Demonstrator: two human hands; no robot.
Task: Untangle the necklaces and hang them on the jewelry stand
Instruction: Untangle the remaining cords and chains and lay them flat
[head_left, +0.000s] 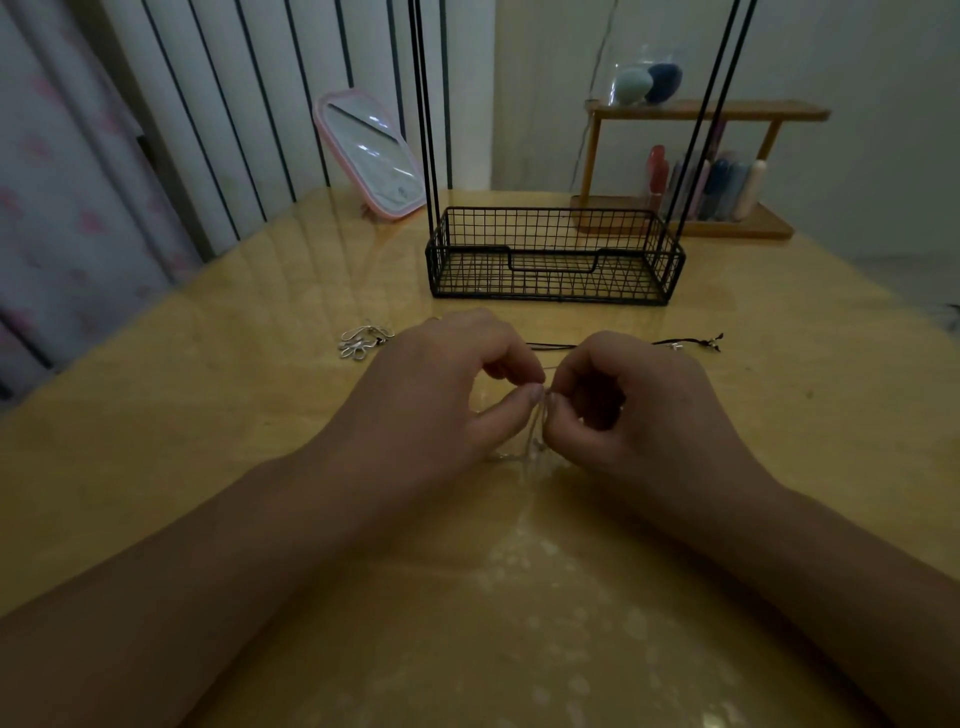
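Observation:
My left hand (441, 384) and my right hand (623, 400) meet at the middle of the table, each pinching a thin silver chain necklace (537, 431) between thumb and forefinger. Its loose strands hang down to the tabletop between my hands. A second silver necklace (363, 340) lies bunched to the left of my left hand. A black cord necklace (691, 343) lies stretched behind my right hand, partly hidden by it. The black wire jewelry stand (556, 254) rises behind my hands, its basket base empty and its upright rods running out of the top of the view.
A pink-framed mirror (371, 156) leans at the back left. A wooden shelf (691, 171) with bottles and a glass jar stands at the back right. The glossy yellow table (208, 415) ends against a radiator and curtain on the left.

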